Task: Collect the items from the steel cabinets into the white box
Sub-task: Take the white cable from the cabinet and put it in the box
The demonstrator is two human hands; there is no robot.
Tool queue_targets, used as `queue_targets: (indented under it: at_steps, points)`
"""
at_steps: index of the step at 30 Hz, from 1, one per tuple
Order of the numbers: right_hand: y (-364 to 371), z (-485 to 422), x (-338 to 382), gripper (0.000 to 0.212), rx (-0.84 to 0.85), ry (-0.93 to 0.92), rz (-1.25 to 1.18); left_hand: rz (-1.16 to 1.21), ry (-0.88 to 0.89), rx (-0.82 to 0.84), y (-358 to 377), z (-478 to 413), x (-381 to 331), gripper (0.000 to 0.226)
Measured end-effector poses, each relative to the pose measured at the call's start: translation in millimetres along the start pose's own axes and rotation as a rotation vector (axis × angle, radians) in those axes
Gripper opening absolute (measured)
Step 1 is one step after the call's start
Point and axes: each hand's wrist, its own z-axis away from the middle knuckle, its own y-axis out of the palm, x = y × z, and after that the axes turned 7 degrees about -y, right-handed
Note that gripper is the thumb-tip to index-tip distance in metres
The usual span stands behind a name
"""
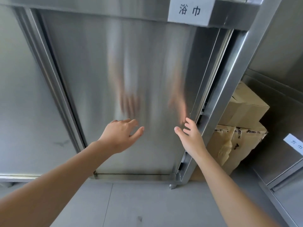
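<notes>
Left hand point(121, 135), right hand point(191, 138) both empty, fingers spread. Cabinet door point(101, 66) edge by right hand: I'd hook it, slide toward left hand.

"How many hands are up at the steel?"
"Two: the left hand point(122, 135) and the right hand point(191, 136)."
"Cardboard boxes?"
"Two as well, the upper box point(246, 107) and the lower box point(237, 141)."
"Labels?"
"Two white ones, the top label point(191, 11) and the side label point(295, 145)."
"Door panels?"
"I count two: the middle door point(131, 63) and the left door point(19, 95). And one cabinet foot point(172, 186)."
</notes>
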Motion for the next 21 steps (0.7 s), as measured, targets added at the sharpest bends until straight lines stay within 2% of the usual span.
queue_targets:
  at_steps: [5,9,17,21]
  points:
    - [-41,10,117,0.055,0.090,-0.085,0.043,0.010,-0.052,-0.004,-119,-20,-26,0.050]
    - [-95,5,252,0.057,0.187,-0.232,0.157,0.035,-0.047,-0.035,-237,-35,-67,0.047]
    - [-219,-14,520,0.054,0.142,-0.386,0.183,0.069,-0.072,-0.227,-525,-43,-137,0.041]
    - [-247,-1,584,0.054,0.138,-0.423,0.144,-0.006,-0.093,-0.264,-593,-21,-151,0.044]
